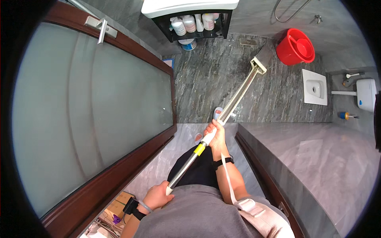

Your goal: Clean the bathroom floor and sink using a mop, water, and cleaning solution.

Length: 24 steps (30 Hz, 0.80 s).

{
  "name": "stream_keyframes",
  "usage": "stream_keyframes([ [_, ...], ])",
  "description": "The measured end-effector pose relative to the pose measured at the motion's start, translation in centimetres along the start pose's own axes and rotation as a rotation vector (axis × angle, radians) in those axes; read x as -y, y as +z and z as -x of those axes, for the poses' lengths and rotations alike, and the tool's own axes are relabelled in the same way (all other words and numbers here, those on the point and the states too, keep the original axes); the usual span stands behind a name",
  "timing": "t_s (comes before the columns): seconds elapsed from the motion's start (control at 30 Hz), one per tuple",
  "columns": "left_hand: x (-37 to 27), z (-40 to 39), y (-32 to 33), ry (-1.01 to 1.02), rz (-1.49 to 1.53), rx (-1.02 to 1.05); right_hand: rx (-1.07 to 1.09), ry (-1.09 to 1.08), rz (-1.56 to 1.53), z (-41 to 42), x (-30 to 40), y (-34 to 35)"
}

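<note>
Both of my hands grip a long sponge mop (238,98) with a metal and cream-coloured handle. My left hand (157,193) is closed around the end of the pole, close to my body. Farther along, just below the frame of twin rods, my right hand (216,134) wraps the white grip. A yellow band (199,149) circles the pole between the hands. The cream mop head (258,66) reaches out over the dark tiled floor (205,80), short of the red bucket; its sponge is hard to make out.
A red bucket (282,52) holding a red dipper (304,47) stands beyond the mop head. Right of it is a white squat toilet (315,86). A glass door (125,98) fills the left. Bottles (189,23) stand under the washbasin (190,6). A wall edge (268,154) runs along my right.
</note>
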<state>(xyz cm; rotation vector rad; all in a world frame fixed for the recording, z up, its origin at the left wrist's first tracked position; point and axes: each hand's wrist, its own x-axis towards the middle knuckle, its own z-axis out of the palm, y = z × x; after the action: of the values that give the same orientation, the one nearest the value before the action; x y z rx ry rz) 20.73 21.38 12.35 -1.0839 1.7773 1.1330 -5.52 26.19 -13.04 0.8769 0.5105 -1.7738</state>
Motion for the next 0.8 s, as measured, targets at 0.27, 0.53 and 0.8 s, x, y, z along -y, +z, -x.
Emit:
stream_keyframes([
  [0.27,-2.5,-1.0,-0.4,-0.040,0.099,0.041,-0.308,-0.094,0.418,-2.1,1.6,3.3],
  [0.53,-2.9,-0.6,-0.9,0.015,-0.099,-0.120,-0.286,-0.180,0.505,-7.9,7.8,2.3],
  [0.8,-3.0,0.3,-1.8,0.055,-0.015,-0.068,-0.131,-0.126,0.281,-6.9,7.8,2.2],
])
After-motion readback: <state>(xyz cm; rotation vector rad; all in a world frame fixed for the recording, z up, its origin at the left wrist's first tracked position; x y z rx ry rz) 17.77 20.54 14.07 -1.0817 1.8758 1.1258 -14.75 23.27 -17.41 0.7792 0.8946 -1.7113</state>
